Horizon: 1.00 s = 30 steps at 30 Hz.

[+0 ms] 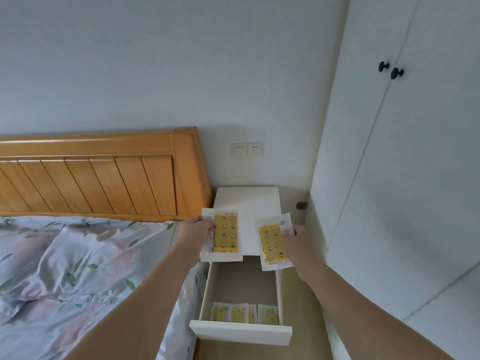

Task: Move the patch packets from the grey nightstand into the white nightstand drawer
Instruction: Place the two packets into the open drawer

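Yellow star-and-moon-printed packets (225,233), white nightstand (255,201), floral bedding (65,258).

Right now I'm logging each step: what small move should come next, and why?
Probably lower both packets into the open drawer. The left hand holds one packet, the right hand another, both above it, and four packets already lie at its front.

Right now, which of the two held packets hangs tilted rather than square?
The packet in the right hand: its top leans left, bottom swings right. The packet in the left hand hangs nearly square. Both are above the open drawer.
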Motion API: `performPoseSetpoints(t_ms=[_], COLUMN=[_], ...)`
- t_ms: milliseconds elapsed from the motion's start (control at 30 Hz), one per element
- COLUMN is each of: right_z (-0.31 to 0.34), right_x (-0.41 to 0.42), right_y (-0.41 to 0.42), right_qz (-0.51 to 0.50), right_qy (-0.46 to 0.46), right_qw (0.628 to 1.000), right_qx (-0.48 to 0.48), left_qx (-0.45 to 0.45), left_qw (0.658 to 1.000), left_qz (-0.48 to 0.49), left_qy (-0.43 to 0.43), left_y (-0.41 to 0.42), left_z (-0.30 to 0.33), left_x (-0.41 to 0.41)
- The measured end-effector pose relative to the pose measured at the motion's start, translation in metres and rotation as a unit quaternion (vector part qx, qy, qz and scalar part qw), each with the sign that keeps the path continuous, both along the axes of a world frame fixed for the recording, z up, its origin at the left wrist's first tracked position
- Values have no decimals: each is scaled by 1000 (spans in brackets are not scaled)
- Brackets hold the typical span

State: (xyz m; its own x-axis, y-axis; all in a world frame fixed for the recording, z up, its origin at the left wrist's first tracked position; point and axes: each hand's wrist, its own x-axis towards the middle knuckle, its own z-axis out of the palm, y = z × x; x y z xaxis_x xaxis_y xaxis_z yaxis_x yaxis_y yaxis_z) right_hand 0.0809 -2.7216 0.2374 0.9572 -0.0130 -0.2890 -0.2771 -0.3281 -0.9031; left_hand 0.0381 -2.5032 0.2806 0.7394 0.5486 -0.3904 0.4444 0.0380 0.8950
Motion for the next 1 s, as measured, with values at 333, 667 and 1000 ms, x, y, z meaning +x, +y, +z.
performPoseSetpoints(t_ms=[333, 667, 1000], right_z=[-293, -540, -603], right_x=[78, 133, 163], right_y=[60, 97, 99], right_qz=[75, 88, 34], right_qy=[4, 32, 86], right_qw=[984, 955, 952], right_qx=[-159, -283, -293], left_qx=[-51, 19, -71], left_qw=[995, 988, 974], left_qz=[-15, -93, -153], left_qy=[84, 125, 150], left_y=[41, 55, 42], left_z=[-329, -582, -649], left_x=[101, 178, 203])
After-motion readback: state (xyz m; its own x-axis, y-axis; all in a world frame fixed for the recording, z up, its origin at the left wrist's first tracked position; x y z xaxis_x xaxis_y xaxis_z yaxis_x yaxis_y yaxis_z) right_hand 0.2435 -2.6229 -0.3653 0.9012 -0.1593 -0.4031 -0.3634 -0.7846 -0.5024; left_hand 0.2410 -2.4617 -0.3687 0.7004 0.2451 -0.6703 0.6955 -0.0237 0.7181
